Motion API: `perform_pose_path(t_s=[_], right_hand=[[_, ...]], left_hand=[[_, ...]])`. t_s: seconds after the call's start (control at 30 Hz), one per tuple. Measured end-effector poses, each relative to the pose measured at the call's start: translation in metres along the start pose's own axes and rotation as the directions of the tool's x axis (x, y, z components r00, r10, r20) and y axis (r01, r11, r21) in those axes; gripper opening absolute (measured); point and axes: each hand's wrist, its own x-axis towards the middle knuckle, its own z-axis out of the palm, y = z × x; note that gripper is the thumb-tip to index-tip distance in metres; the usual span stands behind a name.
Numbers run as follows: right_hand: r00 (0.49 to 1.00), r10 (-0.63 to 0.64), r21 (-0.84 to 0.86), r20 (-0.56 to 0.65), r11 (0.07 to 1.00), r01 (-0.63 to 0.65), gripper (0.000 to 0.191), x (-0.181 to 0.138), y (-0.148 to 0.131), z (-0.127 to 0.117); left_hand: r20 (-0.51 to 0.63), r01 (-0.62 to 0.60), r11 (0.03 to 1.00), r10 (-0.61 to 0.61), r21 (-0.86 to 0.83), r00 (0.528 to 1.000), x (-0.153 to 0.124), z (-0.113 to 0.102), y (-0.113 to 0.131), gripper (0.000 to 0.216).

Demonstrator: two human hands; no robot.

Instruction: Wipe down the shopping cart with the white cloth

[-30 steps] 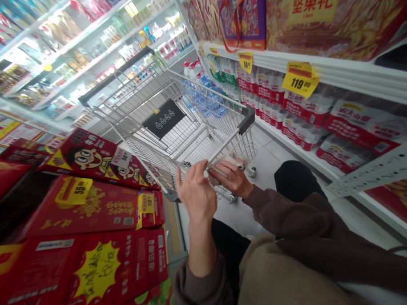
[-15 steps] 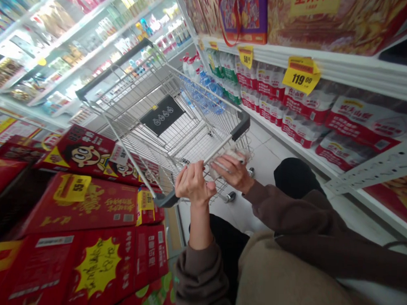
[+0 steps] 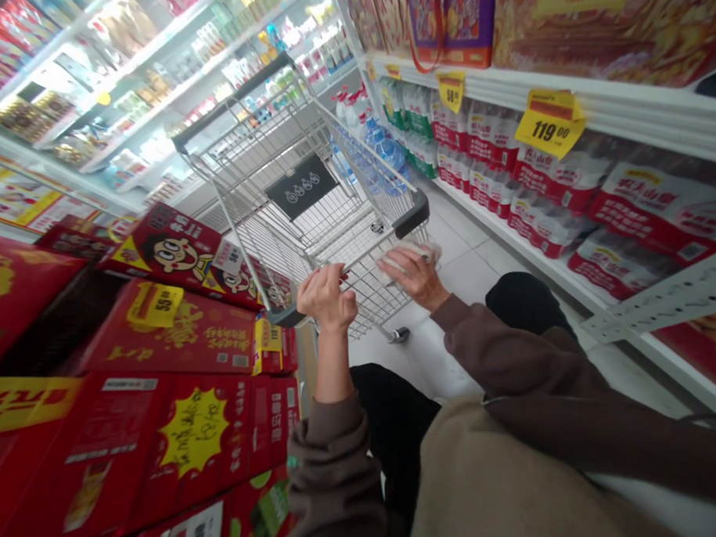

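A wire shopping cart (image 3: 411, 213) with dark corner pieces stands before me, and no goods show in its basket. My left hand (image 3: 329, 297) is closed at the near push bar, close to the left corner; its fingers wrap over the bar. My right hand (image 3: 415, 277) holds a crumpled whitish cloth (image 3: 401, 254) under bent fingers. It sits just below the right corner of the cart, in front of the rear wires. Whether the cloth touches the cart I cannot tell. A black panel (image 3: 302, 186) with round printed marks hangs inside the basket.
Stacked red gift boxes (image 3: 173, 329) with yellow price tags line my left side. On the right, white shelves (image 3: 633, 114) hold shrink-wrapped water bottles (image 3: 549, 177). Large blue-tinted bottles (image 3: 385, 156) stand on the floor beyond the cart. Lit shelves (image 3: 165, 82) cross the background.
The view has shifted, with shelves and boxes appearing further right. The left hand stays closed at the push bar. The right hand with the cloth now lies slightly lower relative to the bar.
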Motion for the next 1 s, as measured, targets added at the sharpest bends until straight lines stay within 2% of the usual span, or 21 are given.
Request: perform_pose_path(t_s=[0.07,0.13,0.17,0.2,0.27,0.33,0.43,0.5,0.57,0.7,0.77,0.83,0.9,0.93,1.0], right_hand=[[0.989,0.129,-0.015,-0.071,0.991,-0.131,0.045,0.0,0.017,0.0],[0.952,0.268,-0.002,-0.148,0.963,-0.271,0.048,0.001,0.027,-0.003],[0.944,0.291,0.016,-0.157,0.956,-0.292,0.05,0.003,0.028,-0.004],[0.95,0.278,0.034,-0.143,0.961,-0.276,0.051,0.006,0.025,-0.005],[0.985,0.16,0.048,-0.062,0.986,-0.157,0.052,0.016,0.012,0.0],[1.0,0.024,0.031,-0.005,0.999,-0.024,0.049,0.028,0.0,0.012],[0.997,-0.064,0.005,0.041,0.998,0.064,0.044,0.042,0.0,0.034],[0.994,-0.049,0.049,0.098,0.998,0.044,0.044,0.04,0.014,0.044],[0.991,0.039,0.094,0.129,0.994,-0.051,0.047,0.032,0.029,0.049],[0.963,0.262,0.107,0.061,0.958,-0.267,0.057,0.018,0.031,0.051],[0.971,0.218,0.12,0.097,0.966,-0.228,0.055,0.023,0.022,0.053],[0.978,0.089,0.141,0.188,0.983,-0.116,0.049,0.031,0.016,0.055],[0.968,0.027,0.152,0.25,0.986,-0.067,0.047,0.037,0.018,0.055],[0.966,0.044,0.148,0.255,0.985,-0.084,0.048,0.038,0.022,0.054],[0.964,0.169,0.121,0.206,0.973,-0.197,0.052,0.035,0.031,0.05]], left_hand=[[0.033,0.004,1.0,-0.004,-0.008,0.999,0.003,-0.001,-0.006,0.099],[0.049,0.039,0.999,-0.038,-0.004,0.998,0.009,-0.002,-0.008,0.096],[0.046,0.064,0.998,-0.064,-0.006,0.997,0.013,-0.001,-0.007,0.093],[0.042,0.087,0.996,-0.086,-0.018,0.995,0.018,0.001,-0.004,0.09],[0.059,0.101,0.992,-0.097,-0.069,0.994,0.032,0.008,0.006,0.087],[0.135,0.091,0.987,-0.073,-0.133,0.988,0.046,0.017,0.018,0.087],[0.272,0.162,0.977,-0.119,-0.141,0.955,0.063,0.029,0.028,0.094],[0.325,0.216,0.969,-0.166,-0.123,0.931,0.069,0.032,0.026,0.097],[0.364,0.231,0.964,-0.171,-0.129,0.915,0.073,0.032,0.021,0.096],[0.406,0.227,0.963,-0.15,-0.148,0.901,0.079,0.031,0.015,0.094],[0.402,0.222,0.965,-0.149,-0.14,0.903,0.083,0.032,0.015,0.094],[0.397,0.219,0.968,-0.155,-0.121,0.905,0.085,0.034,0.016,0.092],[0.404,0.216,0.97,-0.157,-0.107,0.901,0.084,0.034,0.016,0.09],[0.412,0.214,0.971,-0.152,-0.107,0.898,0.083,0.033,0.015,0.089],[0.427,0.208,0.971,-0.14,-0.116,0.893,0.082,0.031,0.015,0.086]])
